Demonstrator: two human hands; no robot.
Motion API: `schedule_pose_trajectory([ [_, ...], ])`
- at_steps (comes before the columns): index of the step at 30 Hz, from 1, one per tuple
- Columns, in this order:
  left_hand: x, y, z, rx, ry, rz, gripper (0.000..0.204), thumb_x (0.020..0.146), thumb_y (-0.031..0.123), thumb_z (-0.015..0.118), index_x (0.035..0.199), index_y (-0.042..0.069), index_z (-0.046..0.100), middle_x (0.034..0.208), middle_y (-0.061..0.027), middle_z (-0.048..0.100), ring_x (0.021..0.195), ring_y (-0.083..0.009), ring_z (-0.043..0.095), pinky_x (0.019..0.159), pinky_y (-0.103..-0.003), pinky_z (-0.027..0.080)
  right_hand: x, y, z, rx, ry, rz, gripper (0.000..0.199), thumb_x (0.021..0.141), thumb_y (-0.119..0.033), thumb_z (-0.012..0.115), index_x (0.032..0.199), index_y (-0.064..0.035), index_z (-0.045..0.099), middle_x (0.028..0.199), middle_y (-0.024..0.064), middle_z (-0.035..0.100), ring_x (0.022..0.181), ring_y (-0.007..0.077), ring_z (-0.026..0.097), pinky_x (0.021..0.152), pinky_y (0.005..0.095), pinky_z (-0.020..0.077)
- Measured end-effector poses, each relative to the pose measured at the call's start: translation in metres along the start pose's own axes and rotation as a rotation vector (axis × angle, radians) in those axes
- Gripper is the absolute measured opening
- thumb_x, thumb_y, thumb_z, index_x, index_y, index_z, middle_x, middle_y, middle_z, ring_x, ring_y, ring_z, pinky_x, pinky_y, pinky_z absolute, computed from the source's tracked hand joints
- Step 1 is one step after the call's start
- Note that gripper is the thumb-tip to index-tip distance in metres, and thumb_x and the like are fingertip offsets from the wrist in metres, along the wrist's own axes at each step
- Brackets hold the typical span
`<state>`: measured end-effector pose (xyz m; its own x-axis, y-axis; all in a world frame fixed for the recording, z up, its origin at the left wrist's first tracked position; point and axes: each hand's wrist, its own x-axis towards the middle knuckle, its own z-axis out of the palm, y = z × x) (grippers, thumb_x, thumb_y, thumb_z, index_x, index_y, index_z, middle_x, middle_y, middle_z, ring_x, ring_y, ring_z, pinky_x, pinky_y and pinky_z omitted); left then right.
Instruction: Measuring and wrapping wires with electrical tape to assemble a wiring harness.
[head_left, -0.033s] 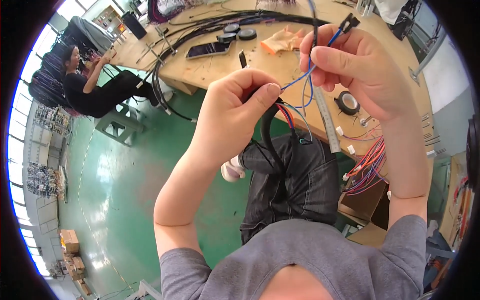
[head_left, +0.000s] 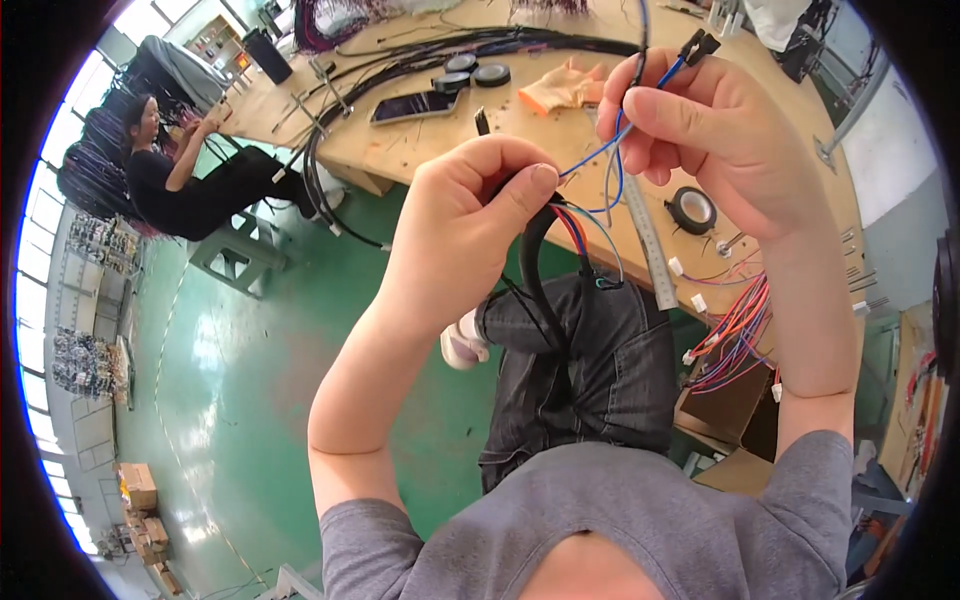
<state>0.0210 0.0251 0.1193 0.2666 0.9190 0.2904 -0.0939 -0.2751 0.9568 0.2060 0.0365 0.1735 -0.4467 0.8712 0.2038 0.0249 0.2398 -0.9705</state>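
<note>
Above my lap, my left hand (head_left: 465,230) is closed around the end of a thick black cable (head_left: 534,255), thumb pressed against the forefinger. Thin red, blue and teal wires (head_left: 575,232) hang from that end toward my thigh. Thin blue wires (head_left: 596,160) and a grey one span the gap to my right hand (head_left: 725,150). That hand pinches the blue wires between thumb and fingers. A small black connector (head_left: 702,46) sticks out above its forefinger. A dark wire (head_left: 643,40) also runs upward from these fingers. The exact grip inside both hands is hidden.
On the wooden table (head_left: 470,150) lie a phone (head_left: 415,105), black tape rolls (head_left: 491,75), an orange-edged glove (head_left: 562,90), long black cables (head_left: 400,58) and a metal ruler (head_left: 650,245). Another tape roll (head_left: 678,208) and coloured wires (head_left: 735,330) lie right. A seated person (head_left: 165,175) works far left.
</note>
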Motion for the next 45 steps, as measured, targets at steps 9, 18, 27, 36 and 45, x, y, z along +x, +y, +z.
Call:
schedule_pose_trajectory([
  [9, 0.028, 0.06, -0.001, 0.315, -0.01, 0.413, 0.008, 0.078, 0.001, 0.053, 0.082, -0.005, 0.057, 0.073, -0.0036, 0.052, 0.055, -0.0065, 0.047, 0.046, -0.016, 0.037, 0.007, -0.034, -0.022, -0.04, 0.154, -0.272, 0.014, 0.078, -0.017, 0.058, 0.083, -0.0048, 0.053, 0.07, 0.0009, 0.055, 0.059, 0.0068, 0.052, 0.054, 0.0185, 0.041],
  [18, 0.029, 0.093, 0.006, 0.115, -0.199, 0.191, 0.015, 0.08, 0.012, 0.053, 0.085, -0.002, 0.053, 0.073, -0.0056, 0.055, 0.055, -0.009, 0.049, 0.051, -0.019, 0.04, 0.008, -0.088, -0.024, -0.211, 0.173, -0.407, 0.016, 0.079, -0.018, 0.056, 0.085, -0.0038, 0.056, 0.069, 0.0022, 0.056, 0.053, 0.0066, 0.05, 0.048, 0.0171, 0.0388],
  [27, 0.034, 0.054, 0.013, -0.387, -0.558, 0.043, 0.047, 0.085, 0.034, 0.036, 0.107, -0.007, 0.041, 0.093, -0.0229, 0.056, 0.083, -0.0298, 0.057, 0.075, -0.031, 0.042, 0.014, -0.091, -0.022, -0.604, -0.137, -0.508, 0.024, 0.08, -0.028, 0.054, 0.083, -0.0042, 0.055, 0.083, 0.0063, 0.056, 0.077, 0.0115, 0.052, 0.068, 0.0229, 0.0402],
  [36, 0.037, 0.037, 0.015, -0.041, -0.298, 0.262, 0.023, 0.081, 0.006, 0.05, 0.102, -0.003, 0.05, 0.093, -0.0111, 0.057, 0.08, -0.0171, 0.057, 0.066, -0.026, 0.048, 0.007, -0.102, -0.008, -0.589, 0.108, -0.267, 0.016, 0.078, -0.015, 0.057, 0.078, 0.001, 0.058, 0.068, 0.0081, 0.06, 0.058, 0.0117, 0.053, 0.052, 0.0207, 0.0422],
  [45, 0.04, 0.057, -0.006, 0.413, -0.228, 0.277, 0.018, 0.081, 0.009, 0.049, 0.094, 0.001, 0.059, 0.059, 0.0039, 0.048, 0.05, -0.0008, 0.038, 0.043, -0.014, 0.028, 0.016, -0.074, -0.025, -0.479, 0.149, -0.209, 0.016, 0.079, -0.015, 0.055, 0.078, 0.0008, 0.056, 0.07, 0.0087, 0.058, 0.059, 0.0134, 0.055, 0.054, 0.0234, 0.0447],
])
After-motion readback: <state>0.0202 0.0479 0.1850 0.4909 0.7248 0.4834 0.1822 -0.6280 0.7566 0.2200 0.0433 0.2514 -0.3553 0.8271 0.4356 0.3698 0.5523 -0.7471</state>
